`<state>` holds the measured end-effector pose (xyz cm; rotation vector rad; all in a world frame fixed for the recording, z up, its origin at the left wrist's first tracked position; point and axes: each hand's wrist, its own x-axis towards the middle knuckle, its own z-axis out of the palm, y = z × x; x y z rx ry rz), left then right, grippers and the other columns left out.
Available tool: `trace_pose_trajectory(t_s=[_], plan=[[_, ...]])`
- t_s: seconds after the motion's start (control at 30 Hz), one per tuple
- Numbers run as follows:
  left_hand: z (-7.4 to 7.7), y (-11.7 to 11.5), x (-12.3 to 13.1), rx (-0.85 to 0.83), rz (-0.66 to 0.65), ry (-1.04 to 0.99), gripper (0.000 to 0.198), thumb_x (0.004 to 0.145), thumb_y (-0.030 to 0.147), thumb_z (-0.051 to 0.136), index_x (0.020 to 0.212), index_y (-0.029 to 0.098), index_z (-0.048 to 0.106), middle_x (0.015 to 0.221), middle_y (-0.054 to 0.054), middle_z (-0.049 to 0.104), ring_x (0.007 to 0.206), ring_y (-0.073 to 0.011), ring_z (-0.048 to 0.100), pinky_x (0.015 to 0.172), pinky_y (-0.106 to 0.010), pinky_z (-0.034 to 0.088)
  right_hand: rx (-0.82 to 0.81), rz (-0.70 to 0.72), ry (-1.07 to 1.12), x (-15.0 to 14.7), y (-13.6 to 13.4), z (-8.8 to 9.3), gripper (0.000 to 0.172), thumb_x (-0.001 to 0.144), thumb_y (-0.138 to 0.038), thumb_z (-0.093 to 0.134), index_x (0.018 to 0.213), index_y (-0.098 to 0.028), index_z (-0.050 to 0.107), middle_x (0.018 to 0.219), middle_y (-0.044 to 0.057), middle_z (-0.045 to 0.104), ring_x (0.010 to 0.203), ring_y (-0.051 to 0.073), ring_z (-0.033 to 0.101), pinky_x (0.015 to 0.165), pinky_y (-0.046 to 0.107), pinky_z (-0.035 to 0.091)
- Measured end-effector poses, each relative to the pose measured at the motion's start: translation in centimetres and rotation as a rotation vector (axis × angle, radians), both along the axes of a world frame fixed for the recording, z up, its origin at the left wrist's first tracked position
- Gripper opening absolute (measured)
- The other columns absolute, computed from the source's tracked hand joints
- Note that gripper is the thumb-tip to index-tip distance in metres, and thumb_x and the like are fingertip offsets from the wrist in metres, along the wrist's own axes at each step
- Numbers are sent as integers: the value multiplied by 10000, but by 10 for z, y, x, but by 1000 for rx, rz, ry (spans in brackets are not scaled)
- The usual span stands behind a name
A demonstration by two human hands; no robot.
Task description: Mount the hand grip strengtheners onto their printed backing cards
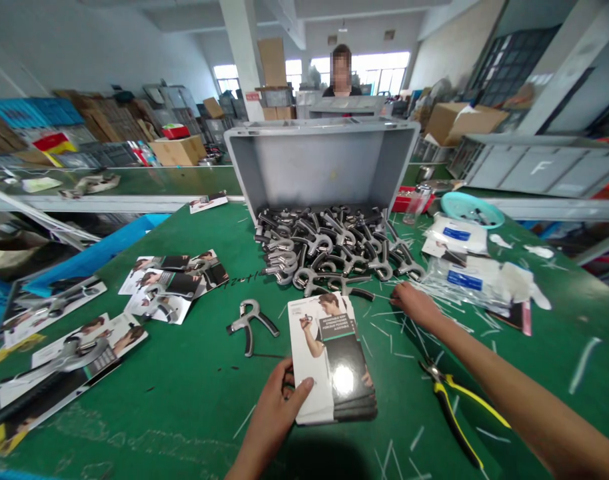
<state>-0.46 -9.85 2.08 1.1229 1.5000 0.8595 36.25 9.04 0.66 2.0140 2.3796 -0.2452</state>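
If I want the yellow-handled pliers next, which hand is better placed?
The right, I'd judge. The right hand is nearer the pliers, its forearm passing beside them, though whether it pinches something small is unclear. The left hand holds the card stack, farther off.

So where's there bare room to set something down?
Mostly bare green tabletop lies between the near-left cards and the left hand holding the card stack, bar specks and scuffs. A smaller patch lies between the lone far card and the grip pile. The right is crowded: white strips, pliers and plastic bags lie near the right hand.
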Motion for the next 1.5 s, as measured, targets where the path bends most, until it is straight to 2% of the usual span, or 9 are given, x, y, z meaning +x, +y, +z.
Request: trace_pose_trajectory(t_s=[0.2,0.33,0.4,0.57,0.73,0.93,1.03,1.17,1.5], plan=[[5,4,-20,89,129,4,485,789,553,630,1035,141,702,963,-80,741,882,-254,666,756,-304,517,-121,17,129,-6,14,10,180,914,-311,623,953,-136,633,950,50,656,816,162,628,752,336,527],[26,7,-47,99,305,20,530,795,580,619,1103,152,671,678,4,692,559,-170,601,555,-254,478,-123,-72,381,6,-1,31,115,900,-246,528,869,-150,582,696,24,624,590,141,594,592,277,487],[40,9,-55,74,260,-57,535,790,554,646,1165,172,631,677,22,694,506,-149,579,532,-249,483,-139,-100,550,7,-15,41,160,916,-305,475,944,-169,554,645,-10,600,544,140,586,545,266,482],[58,20,-54,54,113,-189,610,670,434,797,1204,201,617,1103,-53,736,915,-245,693,762,-311,563,-133,-121,931,-17,-46,53,332,911,-513,487,942,-188,547,650,-35,571,552,131,572,569,276,502],[50,26,-43,77,101,-302,372,802,428,700,1065,165,685,980,-54,755,869,-207,679,786,-284,517,-112,-127,1170,-55,-57,64,372,884,-568,545,898,-197,564,734,-15,620,545,110,559,551,266,493],[59,20,-28,61,13,-401,354,804,395,706,1045,136,719,920,-70,755,824,-204,669,764,-286,505,-71,-19,1444,-112,-83,101,210,909,-419,612,900,-217,557,797,12,682,598,134,638,584,280,544],[62,21,-21,85,-32,-431,369,812,415,695,1042,128,726,921,-76,753,819,-205,667,760,-285,504,102,64,1432,-141,-108,115,110,930,-334,607,920,-234,562,874,26,702,701,168,693,676,329,588],[60,23,-15,86,-54,-451,383,838,426,668,1094,145,721,949,-69,753,815,-198,665,754,-273,500,277,166,1271,-164,-132,113,67,949,-276,581,1015,-263,578,966,37,701,785,188,717,756,370,606],[62,24,-7,88,-42,-500,415,828,422,680,1137,147,712,985,-80,750,856,-216,671,791,-296,511,255,185,1131,-168,-136,94,107,967,-290,542,1058,-252,585,968,49,707,795,183,711,739,347,603]])
